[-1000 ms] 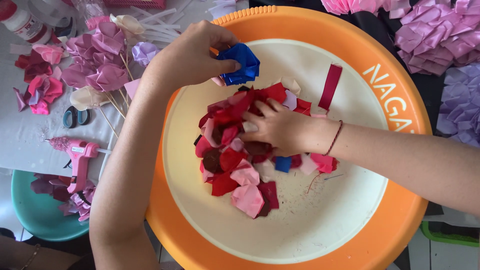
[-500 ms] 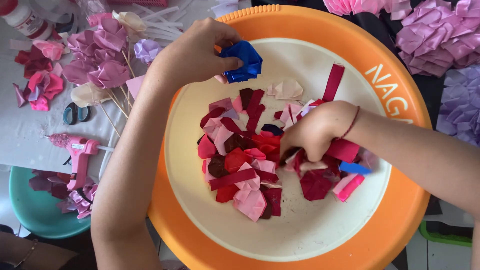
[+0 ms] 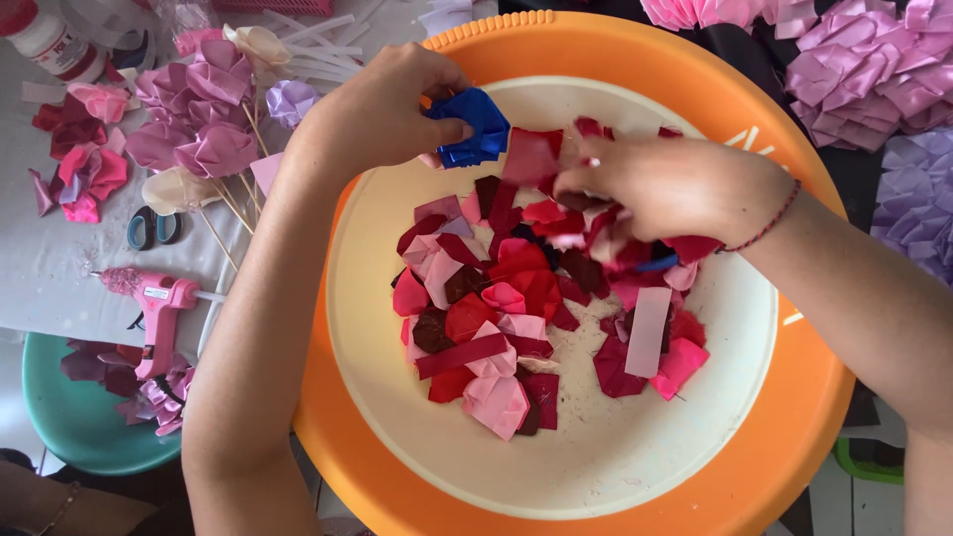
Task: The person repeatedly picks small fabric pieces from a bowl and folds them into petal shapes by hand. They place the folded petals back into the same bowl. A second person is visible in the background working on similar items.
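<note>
Over the far rim of the round orange plastic basin with a cream inside [image 3: 596, 60]: left hand [image 3: 382, 104], fingers closed in a pinch on one folded royal-blue ribbon piece [image 3: 475, 126], held above the basin's upper edge. Right hand [image 3: 675, 189], one red string bracelet at the wrist, fingers curled down into the loose heap of red, maroon and pink folded ribbon petals [image 3: 506, 318] lying in the basin's middle, gripping a small bunch of them; how many it holds cannot be told. Heap: dozens of pieces, too overlapped to count; one pale pink flat strip [image 3: 648, 331] lies on its right side.

Left tabletop, beside the basin: one pink hot-glue gun [image 3: 159, 303]; one cluster of mauve ribbon flowers on thin wooden sticks [image 3: 199, 129]; one pair of scissors with dark loop handles [image 3: 154, 228]; one white cylindrical bottle with a red cap [image 3: 45, 40] at the far corner, label too small to tell. Below: one teal plastic bowl [image 3: 69, 427]. Far right: pink and lilac ribbon rosettes [image 3: 874, 69], several, partly cut off.
</note>
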